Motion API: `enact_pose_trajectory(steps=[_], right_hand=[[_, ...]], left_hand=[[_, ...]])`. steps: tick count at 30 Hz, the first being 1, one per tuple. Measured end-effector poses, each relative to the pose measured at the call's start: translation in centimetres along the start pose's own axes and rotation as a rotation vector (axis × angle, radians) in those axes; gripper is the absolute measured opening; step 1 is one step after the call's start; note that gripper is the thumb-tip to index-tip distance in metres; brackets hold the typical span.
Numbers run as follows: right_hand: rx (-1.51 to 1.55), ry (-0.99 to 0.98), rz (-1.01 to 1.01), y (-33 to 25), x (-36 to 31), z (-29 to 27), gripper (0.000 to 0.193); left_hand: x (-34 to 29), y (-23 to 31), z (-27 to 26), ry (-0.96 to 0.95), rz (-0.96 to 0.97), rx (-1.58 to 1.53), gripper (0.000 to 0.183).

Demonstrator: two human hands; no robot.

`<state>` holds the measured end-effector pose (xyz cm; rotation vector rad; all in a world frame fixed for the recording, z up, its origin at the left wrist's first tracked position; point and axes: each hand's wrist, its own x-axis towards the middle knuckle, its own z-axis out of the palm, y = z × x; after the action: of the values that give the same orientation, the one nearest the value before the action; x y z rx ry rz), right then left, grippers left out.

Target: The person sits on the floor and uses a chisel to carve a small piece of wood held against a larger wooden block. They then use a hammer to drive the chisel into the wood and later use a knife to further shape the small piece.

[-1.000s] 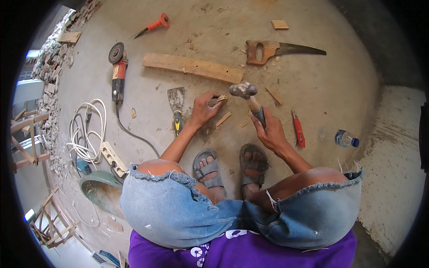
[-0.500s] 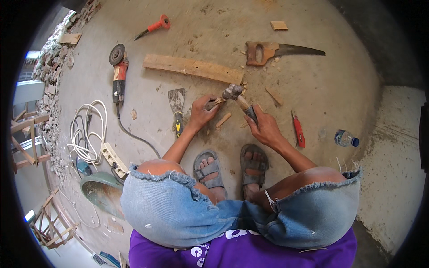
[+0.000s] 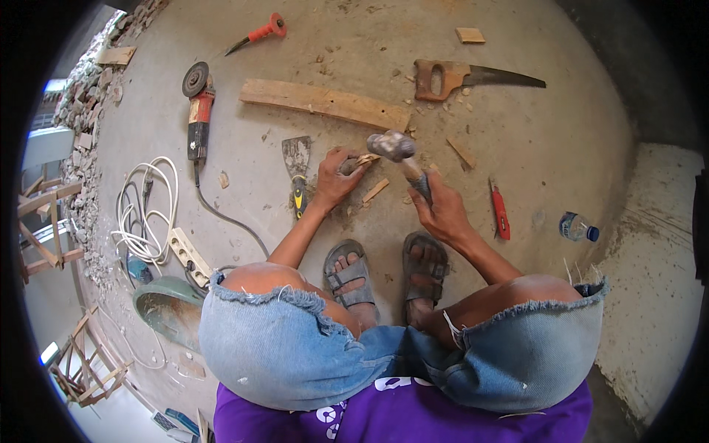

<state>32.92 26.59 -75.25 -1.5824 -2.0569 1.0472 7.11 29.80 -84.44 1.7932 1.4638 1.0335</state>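
Note:
My right hand [image 3: 444, 213] is closed round the dark grip of a hammer [image 3: 393, 145], whose heavy metal head is raised just right of my left hand [image 3: 337, 181]. Between the fingers of my left hand is a small piece of wood [image 3: 366, 159], partly hidden by them. The hammer head is apart from it in this view. A loose wood strip [image 3: 376, 190] lies on the floor between my hands. Left of my left hand is a paint scraper [image 3: 297, 166] with a black and yellow handle. Beyond both hands lies a long wooden board [image 3: 325, 101].
A handsaw [image 3: 447, 79], a red utility knife [image 3: 500, 213] and a water bottle [image 3: 576, 227] lie to the right. On the left are an angle grinder [image 3: 198, 118], a coiled white cable [image 3: 151, 247] and a power strip [image 3: 189, 256]. A red-handled chisel [image 3: 258, 33] lies at the far side.
The hammer head has lifted away from the wood piece in my left hand and shifted slightly right. My left hand keeps its grip. The whole view has shifted a little.

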Motion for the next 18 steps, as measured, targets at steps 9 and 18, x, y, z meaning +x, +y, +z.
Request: enact_pose_trajectory(steps=[9, 18], right_hand=[[-0.013, 0.016, -0.018, 0.0, 0.2, -0.8, 0.031], [0.028, 0.015, 0.013, -0.4, 0.4, -1.8, 0.030]], left_hand=[[0.1, 0.5, -0.2, 0.008, -0.024, -0.049, 0.027], [-0.1, 0.3, -0.7, -0.007, -0.004, -0.024, 0.024]])
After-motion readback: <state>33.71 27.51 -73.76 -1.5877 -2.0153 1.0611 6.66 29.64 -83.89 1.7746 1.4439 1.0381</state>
